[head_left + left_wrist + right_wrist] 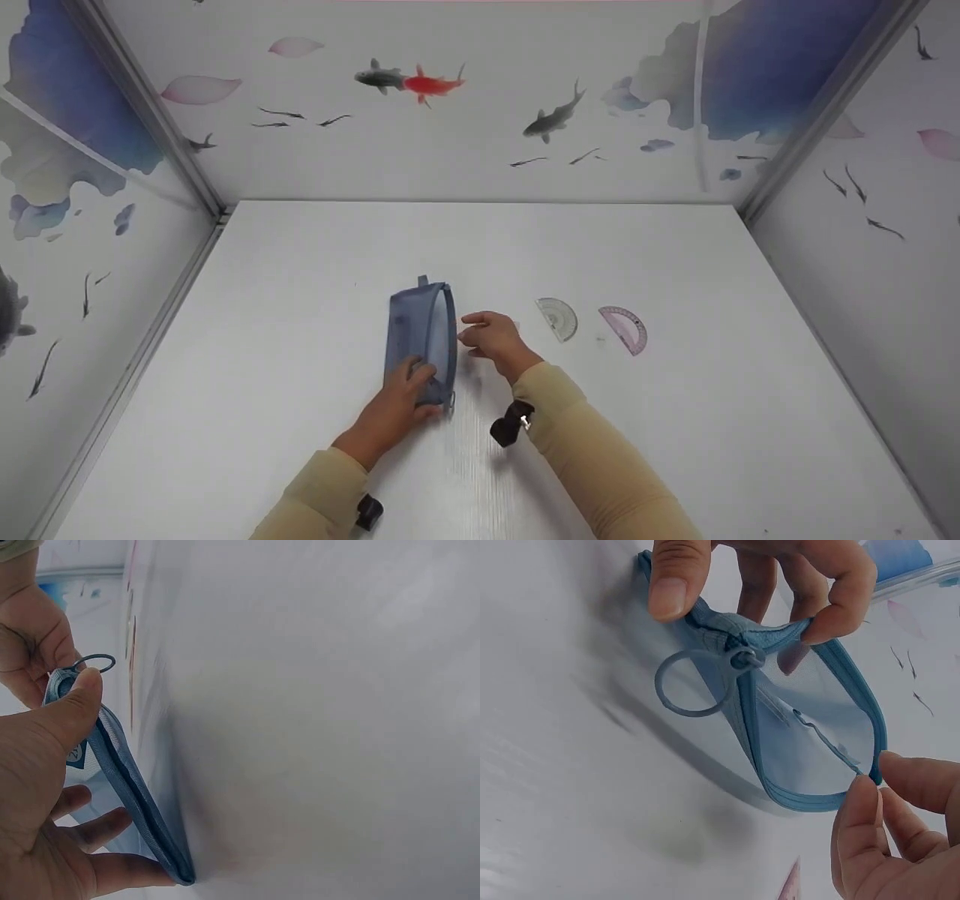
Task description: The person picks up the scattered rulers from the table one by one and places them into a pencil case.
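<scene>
A blue zippered pencil pouch (409,322) of see-through mesh lies lengthwise before me, its zip side gaping to the right. My left hand (397,397) grips the near end, thumb by the zip and fingers spread along the body. At the other side my right hand (491,337) pinches the zip edge (810,801) between thumb and finger, as the right wrist view shows. A round zip-pull ring (660,686) hangs at the near end. Inside the mouth a thin blue strip (825,739) shows.
To the right on the white table (712,435) lie a clear protractor (559,319) and a pink protractor (636,328). Walls painted with fish enclose the table at the back (480,150) and both sides.
</scene>
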`<state>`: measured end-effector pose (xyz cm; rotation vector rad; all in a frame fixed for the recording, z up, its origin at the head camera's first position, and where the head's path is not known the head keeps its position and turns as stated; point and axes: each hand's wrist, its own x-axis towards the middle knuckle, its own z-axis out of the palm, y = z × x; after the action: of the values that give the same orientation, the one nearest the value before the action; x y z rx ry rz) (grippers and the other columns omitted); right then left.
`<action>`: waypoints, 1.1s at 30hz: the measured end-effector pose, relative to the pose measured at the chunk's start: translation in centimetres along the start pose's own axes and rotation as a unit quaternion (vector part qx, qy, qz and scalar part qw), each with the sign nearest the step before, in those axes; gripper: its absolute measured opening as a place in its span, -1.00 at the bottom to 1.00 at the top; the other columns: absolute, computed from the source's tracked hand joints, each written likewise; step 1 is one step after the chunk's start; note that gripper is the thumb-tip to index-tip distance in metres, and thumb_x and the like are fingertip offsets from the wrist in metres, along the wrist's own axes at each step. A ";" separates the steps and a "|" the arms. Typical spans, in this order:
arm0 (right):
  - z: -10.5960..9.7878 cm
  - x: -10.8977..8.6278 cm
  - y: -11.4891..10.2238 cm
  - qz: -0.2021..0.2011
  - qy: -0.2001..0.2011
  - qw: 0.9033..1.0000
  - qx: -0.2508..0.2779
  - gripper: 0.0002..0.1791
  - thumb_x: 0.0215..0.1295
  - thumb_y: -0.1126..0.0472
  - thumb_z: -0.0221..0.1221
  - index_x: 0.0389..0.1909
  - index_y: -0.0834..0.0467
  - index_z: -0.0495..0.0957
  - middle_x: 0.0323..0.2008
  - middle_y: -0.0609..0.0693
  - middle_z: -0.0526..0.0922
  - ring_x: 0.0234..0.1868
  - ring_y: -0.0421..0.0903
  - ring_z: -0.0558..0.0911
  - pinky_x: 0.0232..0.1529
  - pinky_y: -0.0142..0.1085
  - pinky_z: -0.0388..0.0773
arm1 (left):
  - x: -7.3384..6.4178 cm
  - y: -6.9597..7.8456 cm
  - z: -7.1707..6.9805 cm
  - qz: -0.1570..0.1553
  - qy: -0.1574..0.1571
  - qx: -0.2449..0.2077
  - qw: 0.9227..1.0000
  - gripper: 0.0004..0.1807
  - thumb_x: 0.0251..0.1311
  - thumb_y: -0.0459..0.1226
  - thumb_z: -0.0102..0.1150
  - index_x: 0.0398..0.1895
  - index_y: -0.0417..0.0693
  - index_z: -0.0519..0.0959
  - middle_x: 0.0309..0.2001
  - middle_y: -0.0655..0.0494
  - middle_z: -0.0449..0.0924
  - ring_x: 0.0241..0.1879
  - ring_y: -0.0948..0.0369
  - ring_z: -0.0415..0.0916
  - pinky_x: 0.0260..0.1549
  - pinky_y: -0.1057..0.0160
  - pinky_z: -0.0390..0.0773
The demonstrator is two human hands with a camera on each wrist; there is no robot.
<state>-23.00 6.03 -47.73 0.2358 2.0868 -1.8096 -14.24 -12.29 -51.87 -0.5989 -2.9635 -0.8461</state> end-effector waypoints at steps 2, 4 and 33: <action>-0.4 0.0 -0.1 -0.004 0.001 1.000 0.001 -0.60 0.25 0.41 0.17 0.12 0.36 0.47 -0.16 0.13 0.59 -0.10 0.00 0.61 -0.11 -0.22 0.61 | 0.0 0.0 0.0 -0.001 0.000 -0.003 1.000 -0.41 0.13 -0.16 0.35 0.18 -0.01 0.31 0.26 -0.35 0.21 0.19 -0.24 0.34 0.01 -0.11 0.52; -0.8 -0.1 -0.2 -0.008 0.003 1.000 0.000 -0.60 0.26 0.41 0.17 0.13 0.36 0.46 -0.14 0.14 0.57 -0.06 0.03 0.62 -0.09 -0.21 0.61 | 0.0 0.0 0.0 -0.004 -0.002 -0.007 1.000 -0.40 0.12 -0.16 0.35 0.19 -0.01 0.32 0.26 -0.34 0.21 0.19 -0.24 0.34 0.02 -0.11 0.51; -4.8 -1.6 -1.0 -0.136 0.088 0.974 -0.159 -0.58 0.26 0.33 0.23 0.14 0.26 0.48 -0.10 0.16 0.58 0.01 0.07 0.56 0.00 -0.12 0.53 | 0.2 -0.1 0.3 -0.015 -0.001 -0.016 1.000 -0.41 0.10 -0.15 0.36 0.17 0.01 0.34 0.28 -0.31 0.19 0.21 -0.25 0.33 0.01 -0.11 0.52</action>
<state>-22.70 10.80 -45.71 0.0259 2.6065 -1.6072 -14.41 -12.14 -52.17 -0.5588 -2.9739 -0.8983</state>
